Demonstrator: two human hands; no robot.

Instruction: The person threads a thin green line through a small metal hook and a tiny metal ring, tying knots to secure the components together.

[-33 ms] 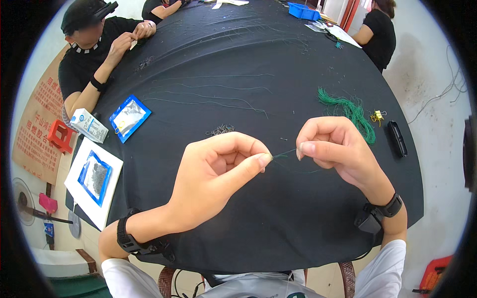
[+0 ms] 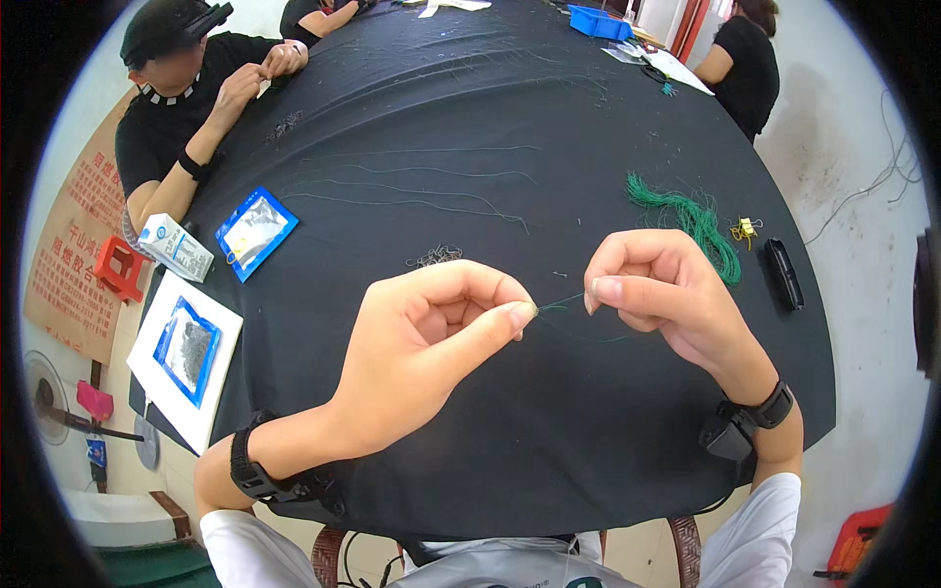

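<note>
Above the near part of the black-covered table, my left hand (image 2: 417, 353) pinches a thin green line (image 2: 561, 301) between thumb and forefinger. A short loop and loose strands show just past those fingertips; whatever else sits inside the pinch is hidden. My right hand (image 2: 676, 304) is closed in a pinch on the same line, a short gap to the right, with the line stretched across. Beyond my left hand lies a small heap of dark metal pieces, likely hooks (image 2: 434, 257). A bundle of green line (image 2: 691, 216) rests behind my right hand.
Right of the bundle are a yellow binder clip (image 2: 746, 230) and a black oblong case (image 2: 783, 274). At left sit two blue packets (image 2: 257, 233), a carton (image 2: 176, 248) and a white board (image 2: 221, 392). Several cut lines (image 2: 412, 201) stretch across the cloth. Other people work around the far edge.
</note>
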